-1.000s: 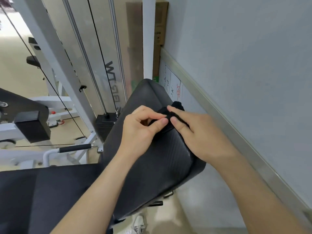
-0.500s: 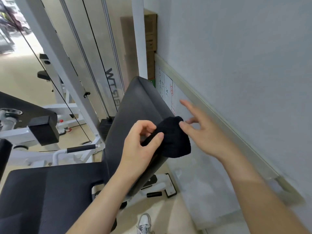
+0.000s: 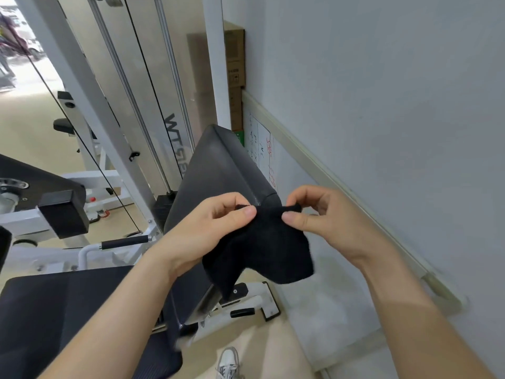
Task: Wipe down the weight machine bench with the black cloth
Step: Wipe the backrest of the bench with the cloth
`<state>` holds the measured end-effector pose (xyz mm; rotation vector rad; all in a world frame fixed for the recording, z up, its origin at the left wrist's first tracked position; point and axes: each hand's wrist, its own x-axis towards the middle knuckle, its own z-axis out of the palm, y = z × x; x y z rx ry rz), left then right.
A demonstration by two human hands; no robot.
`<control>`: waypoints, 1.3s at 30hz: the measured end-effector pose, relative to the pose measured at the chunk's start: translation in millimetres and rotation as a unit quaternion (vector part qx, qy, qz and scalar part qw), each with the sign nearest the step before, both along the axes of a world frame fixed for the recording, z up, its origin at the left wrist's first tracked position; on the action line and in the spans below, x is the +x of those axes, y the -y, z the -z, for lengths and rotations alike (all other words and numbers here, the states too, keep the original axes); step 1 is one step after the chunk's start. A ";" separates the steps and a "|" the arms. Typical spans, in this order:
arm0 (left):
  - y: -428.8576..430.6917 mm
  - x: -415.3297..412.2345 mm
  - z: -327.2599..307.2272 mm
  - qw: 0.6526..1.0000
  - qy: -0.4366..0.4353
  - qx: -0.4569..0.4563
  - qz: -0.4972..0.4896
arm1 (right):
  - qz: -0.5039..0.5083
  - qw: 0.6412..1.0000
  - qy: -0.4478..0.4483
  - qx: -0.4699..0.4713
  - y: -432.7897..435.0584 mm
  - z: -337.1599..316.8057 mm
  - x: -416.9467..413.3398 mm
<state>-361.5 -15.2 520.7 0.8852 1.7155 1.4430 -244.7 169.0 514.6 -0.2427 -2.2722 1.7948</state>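
The black cloth (image 3: 263,248) hangs in the air in front of the bench, stretched between both hands by its top edge. My left hand (image 3: 207,228) pinches the cloth's left corner with thumb and fingers. My right hand (image 3: 325,222) pinches the right corner. Behind the cloth stands the tilted black back pad (image 3: 216,170) of the weight machine bench, and its black seat pad (image 3: 60,313) lies at the lower left. The cloth is clear of both pads.
A grey wall with a pale rail (image 3: 322,170) runs close on the right. White machine uprights, steel guide rods and cables (image 3: 128,110) stand behind the bench. A black-gripped handle (image 3: 123,242) sticks out left of the back pad. A shoe (image 3: 228,362) shows below.
The cloth came off the back pad's top and hung from my left hand. My right hand, open half a second ago, has now gripped its other corner, spreading it out.
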 end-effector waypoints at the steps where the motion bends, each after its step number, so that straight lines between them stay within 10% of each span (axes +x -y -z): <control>1: 0.1 -1.1 -2.0 1.000 0.001 0.010 0.005 | -0.009 1.000 0.000 0.011 1.2 -1.3 1.6; 12: 5.9 -24.3 -14.9 0.929 -0.348 -0.116 0.043 | 0.001 0.977 0.136 0.166 -12.6 -5.7 3.8; 15: -2.7 -34.8 9.7 0.786 -0.597 -0.086 -0.136 | 0.226 0.945 0.031 0.236 2.5 23.7 -6.1; 17: -14.4 -27.6 30.8 0.773 -0.554 -0.045 -0.305 | 0.339 0.918 -0.028 0.205 25.4 51.7 -13.3; 21: -32.7 2.8 76.2 0.895 -0.283 0.043 -0.342 | 0.341 0.937 -0.062 -0.039 58.0 91.1 -27.9; 28: -16.8 23.1 132.7 0.874 -0.360 0.002 -0.327 | 0.284 0.957 -0.012 -0.058 111.3 151.2 -22.5; 39: -56.9 7.8 88.4 0.829 -0.439 0.084 -0.336 | 0.458 0.878 -0.127 -0.058 88.9 97.1 -55.8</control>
